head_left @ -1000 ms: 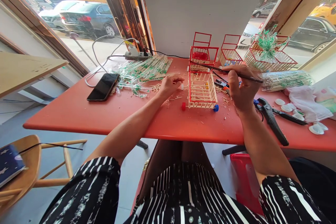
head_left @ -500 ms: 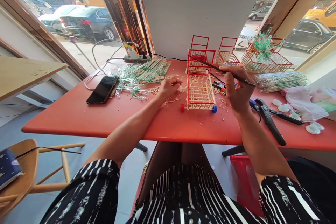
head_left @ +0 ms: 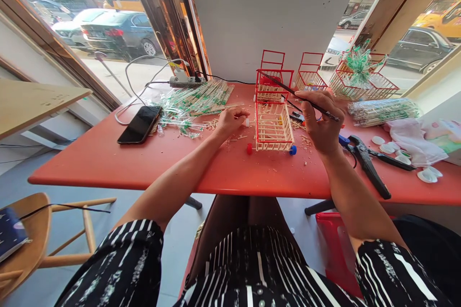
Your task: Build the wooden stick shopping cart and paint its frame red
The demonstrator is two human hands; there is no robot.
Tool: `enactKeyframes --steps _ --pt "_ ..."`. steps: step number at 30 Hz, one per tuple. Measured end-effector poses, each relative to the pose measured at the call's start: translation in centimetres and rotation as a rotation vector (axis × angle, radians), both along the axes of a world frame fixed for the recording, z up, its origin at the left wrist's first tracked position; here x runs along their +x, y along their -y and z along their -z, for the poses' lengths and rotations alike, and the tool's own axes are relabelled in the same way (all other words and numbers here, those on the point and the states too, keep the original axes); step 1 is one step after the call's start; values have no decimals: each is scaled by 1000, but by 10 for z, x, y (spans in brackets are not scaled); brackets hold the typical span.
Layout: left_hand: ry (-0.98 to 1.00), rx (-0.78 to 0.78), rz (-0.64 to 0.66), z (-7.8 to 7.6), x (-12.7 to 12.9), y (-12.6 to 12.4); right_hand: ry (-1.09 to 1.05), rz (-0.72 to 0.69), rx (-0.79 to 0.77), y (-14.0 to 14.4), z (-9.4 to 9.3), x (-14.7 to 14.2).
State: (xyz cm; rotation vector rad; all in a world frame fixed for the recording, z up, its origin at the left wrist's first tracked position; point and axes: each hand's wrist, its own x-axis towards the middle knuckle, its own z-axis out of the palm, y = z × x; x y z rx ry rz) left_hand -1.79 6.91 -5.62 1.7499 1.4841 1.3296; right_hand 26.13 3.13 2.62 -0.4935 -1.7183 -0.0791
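A small model cart (head_left: pixel 274 127) made of pale sticks with a red frame and red and blue wheels stands on the red table (head_left: pixel 108 163). My right hand (head_left: pixel 320 122) is just right of it, shut on a thin dark stick (head_left: pixel 288 90) that slants up over the cart. My left hand (head_left: pixel 230 121) rests on the table left of the cart, fingertips pinched on a small white piece (head_left: pixel 247 122).
A black phone (head_left: pixel 139 124) and a heap of green-and-clear sticks (head_left: pixel 196 97) lie at the left. Other red frames (head_left: pixel 309 74) stand at the back. Black pliers (head_left: pixel 369 165), white caps (head_left: pixel 391 147) and a cloth (head_left: pixel 414 136) lie at the right. A power strip (head_left: pixel 183 80) sits by the window.
The view has shifted slightly. My right hand has tilted the dark stick and drawn it a little left toward the cart. My left hand stays pinched on the white piece.
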Motion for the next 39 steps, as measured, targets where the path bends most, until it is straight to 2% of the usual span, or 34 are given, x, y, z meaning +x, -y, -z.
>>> enactKeyframes --steps 4,11,19,28,35,39 --pt "3 -7 -6 0 0 0 -3 -55 23 -1 1 0" --pt "-18 9 -11 -2 0 2 -1 6 6 1 -1 0" --pt "-41 5 -7 -3 0 2 -48 -42 52 4 -4 -1" --pt "-56 14 -10 0 -2 0 -39 28 41 4 -5 1" --pt "-49 12 -9 -2 -2 1 -1 1 71 4 -5 -1" --pt "-43 6 -16 -2 -1 2 -17 56 83 4 -6 0"
